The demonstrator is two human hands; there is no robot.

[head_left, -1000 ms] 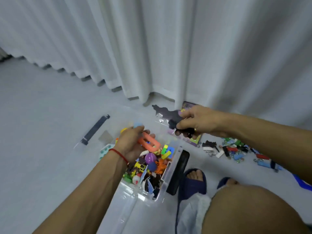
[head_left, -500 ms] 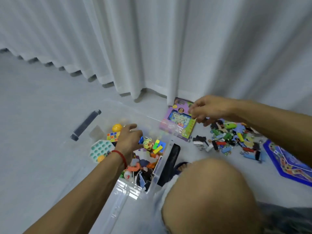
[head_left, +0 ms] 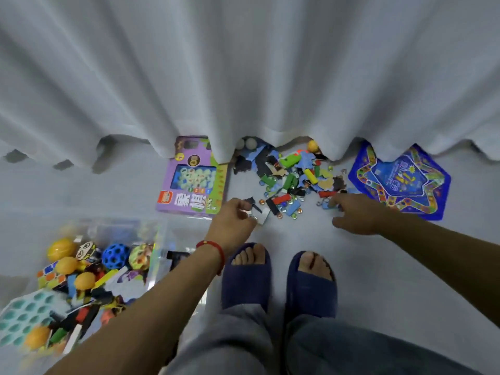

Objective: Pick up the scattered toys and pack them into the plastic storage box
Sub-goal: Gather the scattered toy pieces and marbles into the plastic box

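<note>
Pale floor mid-frame: left hand (head_left: 234,219) pinches small toy bits, right hand (head_left: 354,215) loose-fingered over the toy pile (head_left: 292,180), light slippery stuff, scoop from underneath.

One clear storage box (head_left: 159,239), one purple game box (head_left: 189,185), one blue star-shaped game board (head_left: 400,180), two hands, two navy slippers (head_left: 246,277). In the box sits one blue holed ball (head_left: 115,255); the loose pile (head_left: 292,180) (pieces overlap) defies counting.

purple game box (head_left: 190,182); blue star-patterned board (head_left: 400,181); navy slippers (head_left: 246,277)
</note>
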